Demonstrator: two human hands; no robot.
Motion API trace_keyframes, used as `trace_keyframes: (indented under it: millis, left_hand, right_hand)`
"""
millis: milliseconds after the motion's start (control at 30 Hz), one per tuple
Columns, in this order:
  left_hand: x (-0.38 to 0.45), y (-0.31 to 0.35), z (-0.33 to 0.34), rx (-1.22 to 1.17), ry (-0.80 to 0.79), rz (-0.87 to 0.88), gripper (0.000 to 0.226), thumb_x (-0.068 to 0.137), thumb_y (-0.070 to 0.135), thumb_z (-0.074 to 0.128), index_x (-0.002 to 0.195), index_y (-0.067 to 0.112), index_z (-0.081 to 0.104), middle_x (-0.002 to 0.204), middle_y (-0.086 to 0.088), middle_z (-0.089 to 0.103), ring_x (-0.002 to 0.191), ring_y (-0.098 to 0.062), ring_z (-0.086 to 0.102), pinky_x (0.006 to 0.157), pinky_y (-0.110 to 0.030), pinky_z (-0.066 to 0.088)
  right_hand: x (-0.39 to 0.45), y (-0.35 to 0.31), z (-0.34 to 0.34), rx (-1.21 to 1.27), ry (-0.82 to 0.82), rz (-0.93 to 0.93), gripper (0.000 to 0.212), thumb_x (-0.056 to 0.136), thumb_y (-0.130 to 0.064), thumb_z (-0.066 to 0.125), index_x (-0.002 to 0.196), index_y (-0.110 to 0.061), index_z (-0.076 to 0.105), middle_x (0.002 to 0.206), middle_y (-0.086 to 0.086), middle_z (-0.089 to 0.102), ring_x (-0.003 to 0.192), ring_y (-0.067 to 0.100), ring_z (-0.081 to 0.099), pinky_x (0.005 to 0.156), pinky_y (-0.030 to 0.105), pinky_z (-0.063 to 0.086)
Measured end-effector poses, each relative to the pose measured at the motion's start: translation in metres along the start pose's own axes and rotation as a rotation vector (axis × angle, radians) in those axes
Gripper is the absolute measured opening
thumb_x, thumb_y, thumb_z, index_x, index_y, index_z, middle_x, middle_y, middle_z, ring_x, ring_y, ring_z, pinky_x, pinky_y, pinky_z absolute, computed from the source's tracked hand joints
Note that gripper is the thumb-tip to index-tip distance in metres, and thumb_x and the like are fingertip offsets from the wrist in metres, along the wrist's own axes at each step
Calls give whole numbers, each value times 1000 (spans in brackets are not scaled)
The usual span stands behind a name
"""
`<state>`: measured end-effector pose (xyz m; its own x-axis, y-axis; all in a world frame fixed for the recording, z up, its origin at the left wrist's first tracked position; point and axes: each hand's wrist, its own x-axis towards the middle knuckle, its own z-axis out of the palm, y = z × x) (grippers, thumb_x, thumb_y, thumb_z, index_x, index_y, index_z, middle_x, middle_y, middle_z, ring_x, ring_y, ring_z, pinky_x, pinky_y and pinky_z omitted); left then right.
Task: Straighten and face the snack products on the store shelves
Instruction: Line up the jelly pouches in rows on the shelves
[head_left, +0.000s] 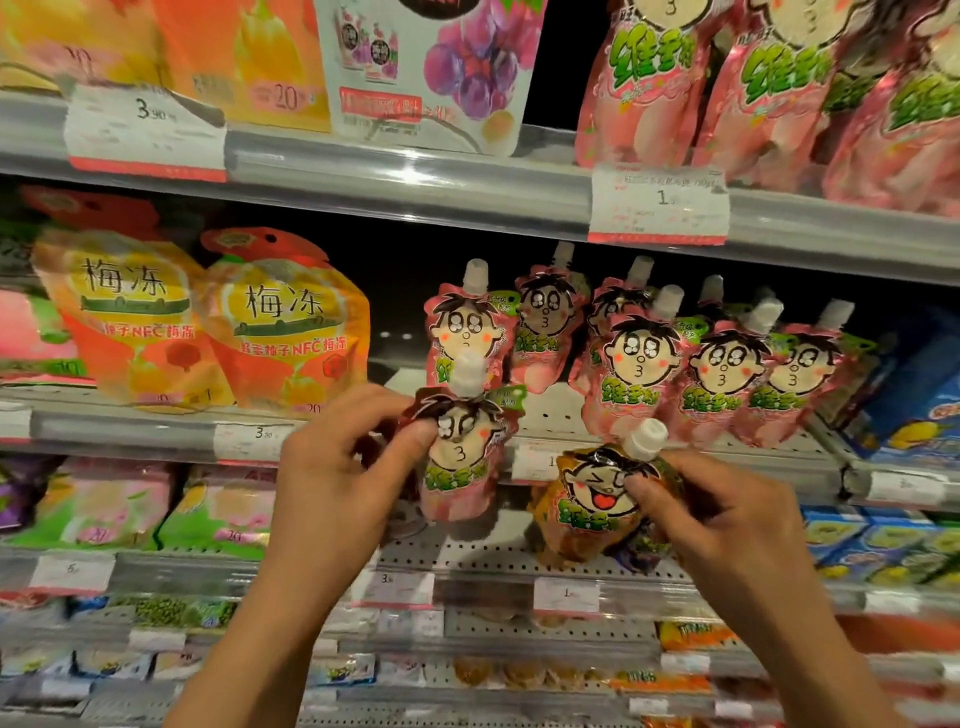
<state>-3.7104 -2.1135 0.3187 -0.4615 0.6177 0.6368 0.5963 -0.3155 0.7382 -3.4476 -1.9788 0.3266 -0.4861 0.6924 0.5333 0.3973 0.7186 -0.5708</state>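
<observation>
Left hand (332, 467) pinches pink pouch (460, 457) upright, face outward, likely for row of pink pouches (675, 364) on middle shelf (649, 415), far right. Right hand (727, 514) grips tilted orange pouch (597, 499) near lower shelf (467, 558), probably stray flavour.

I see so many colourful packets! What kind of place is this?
Most likely a shop's snack aisle: a shelf rail with a price tag, and rows of matching pink pouches facing out.
</observation>
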Motion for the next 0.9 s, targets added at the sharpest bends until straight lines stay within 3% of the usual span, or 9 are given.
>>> trace_keyframes:
  millis: [67,133,333,433,600,733,900]
  left_hand:
    - [16,9,9,-10,15,24,4,92,23,70,93,26,72,89,7,66,84,-17,61,68,-21,44]
    - [30,16,21,-28,35,42,4,92,18,71,93,21,71,87,6,65,81,-15,61,69,-20,43]
    - [61,28,58,10,91,100,11,93,12,73,97,22,72,91,9,66,84,-9,63,72,-20,46]
    - [65,28,78,96,151,145,21,91,8,73,99,27,70,93,9,65,88,-3,62,76,-16,46]
    - [63,16,104,189,191,104,9,92,10,73,100,14,74,96,11,64,93,0,60,83,-13,43]
    - [64,19,117,213,227,53,10,93,12,71,102,12,74,94,8,66,91,-5,62,81,-15,44]
    - [66,26,128,241,218,8,17,93,12,69,97,29,69,92,18,64,89,0,60,78,-13,43]
  right_hand:
    - [-4,3,-3,11,-1,15,11,88,-39,71,81,-31,73,60,0,60,57,19,53,50,22,36]
    - [-7,8,-7,-23,-18,-11,14,93,-41,70,84,-30,73,62,-3,62,57,15,55,51,24,42]
    - [-18,22,-25,-2,-24,-63,17,86,-19,79,103,-20,79,81,-34,67,69,-8,64,60,4,45]
    - [-21,31,-35,40,-29,-20,20,84,-20,80,101,-30,77,83,-33,68,65,-6,65,58,3,44]
    - [-23,48,-50,66,-40,31,26,82,-32,73,101,-49,69,83,-29,70,60,4,66,53,12,47]
    - [-23,68,-56,50,-74,61,23,83,-26,77,104,-37,77,89,-30,70,69,-3,67,57,8,46]
    - [-26,88,-56,77,-96,70,22,83,-26,79,103,-35,78,91,-26,71,71,0,69,59,16,52]
